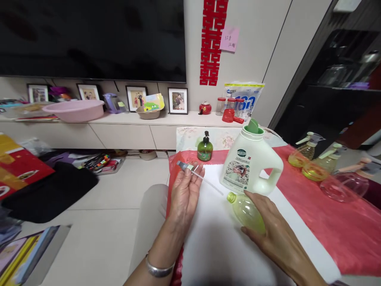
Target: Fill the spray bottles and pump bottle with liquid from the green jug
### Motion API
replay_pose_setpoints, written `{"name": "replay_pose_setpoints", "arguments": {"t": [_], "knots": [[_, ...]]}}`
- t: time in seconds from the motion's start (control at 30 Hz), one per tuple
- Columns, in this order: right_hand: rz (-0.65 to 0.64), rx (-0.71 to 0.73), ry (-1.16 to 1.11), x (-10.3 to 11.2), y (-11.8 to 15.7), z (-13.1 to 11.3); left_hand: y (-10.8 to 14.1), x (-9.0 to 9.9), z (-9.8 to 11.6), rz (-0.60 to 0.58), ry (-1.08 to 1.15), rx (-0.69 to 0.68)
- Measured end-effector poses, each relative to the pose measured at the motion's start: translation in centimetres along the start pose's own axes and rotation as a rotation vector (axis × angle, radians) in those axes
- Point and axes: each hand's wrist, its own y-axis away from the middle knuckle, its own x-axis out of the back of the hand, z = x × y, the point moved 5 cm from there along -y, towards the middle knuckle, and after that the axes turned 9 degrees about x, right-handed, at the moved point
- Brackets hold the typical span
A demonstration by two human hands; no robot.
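Note:
In my left hand (187,190), palm up, a spray pump head (186,167) is pinched between thumb and fingers. It has a grey nozzle end, and its thin clear tube (211,185) slants down to the right, ending close to the bottle's mouth. A yellow-green see-through bottle (245,212) without a cap leans toward the left, its open neck facing up and left. My right hand (274,230) is curled around its body, thumb on the near side and fingers on the far side. Directly behind stands a large pale green jug (253,159) with a handle and a green spout.
A green pump bottle (205,149) stands at the back of the white sheet (208,246). Several spray bottles (321,163) line the red cloth (315,222) at right. Behind is a ledge with a pink basin (74,111), photo frames and jars. Books (26,254) lie low on the left.

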Motion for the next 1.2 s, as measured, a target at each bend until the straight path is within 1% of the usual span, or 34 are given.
{"name": "replay_pose_setpoints", "arguments": {"t": [0.17, 0.3, 0.47, 0.6, 0.7, 0.87, 1.07, 1.2], "knots": [[-0.011, -0.005, -0.076, -1.0, 0.1, -0.8, 0.5, 0.3, -0.9, -0.06, -0.085, -0.011], [0.003, -0.02, -0.139, -1.4, 0.0, -1.6, 1.5, 0.2, -2.5, -0.138, -0.163, 0.011], [0.117, -0.035, -0.224, -1.4, -0.4, -2.6, 3.0, 0.1, -4.9, -0.234, -0.258, 0.108], [0.191, -0.02, -0.231, -1.3, -0.7, -2.9, 3.7, 0.2, -6.0, -0.275, -0.272, 0.179], [0.233, 0.012, -0.235, -1.1, -0.8, -3.2, 3.9, 0.3, -6.3, -0.292, -0.257, 0.189], [0.237, 0.001, -0.231, -1.0, -1.0, -3.6, 4.1, 0.2, -6.3, -0.32, -0.247, 0.193], [0.348, 0.009, -0.217, -0.2, -0.6, -3.7, 4.2, -0.4, -5.9, -0.362, -0.221, 0.185], [0.357, -0.042, -0.263, -0.4, -0.4, -3.3, 4.4, -0.9, -5.6, -0.417, -0.176, 0.198]]}}
